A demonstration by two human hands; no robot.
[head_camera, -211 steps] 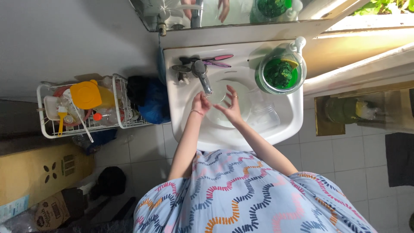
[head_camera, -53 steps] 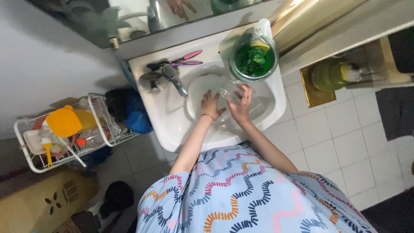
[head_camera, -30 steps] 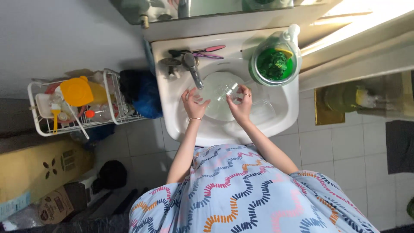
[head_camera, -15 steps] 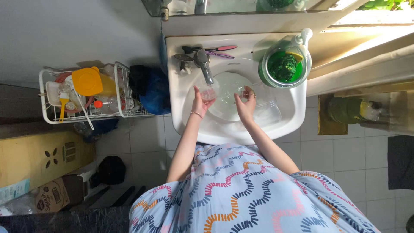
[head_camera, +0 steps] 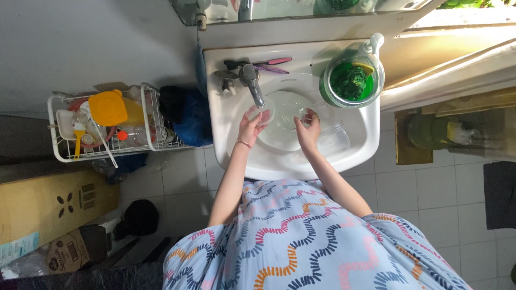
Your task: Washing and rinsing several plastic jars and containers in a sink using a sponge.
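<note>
Person in a light blue dress (head_camera: 301, 236) patterned with wavy dashed lines in navy, orange and pink; thin bracelet (head_camera: 243, 143) on left wrist, ring (head_camera: 315, 119) on right hand.

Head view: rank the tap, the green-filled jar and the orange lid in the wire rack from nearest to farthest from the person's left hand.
1. Tap: just above the left hand, at the basin's back.
2. Green-filled jar: on the sink's right corner.
3. Orange lid: in the wire rack on the floor, far left.

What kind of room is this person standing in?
Probably a small home washroom: a white wall-hung sink with a tap, a mirror above it, and a tiled floor.
</note>
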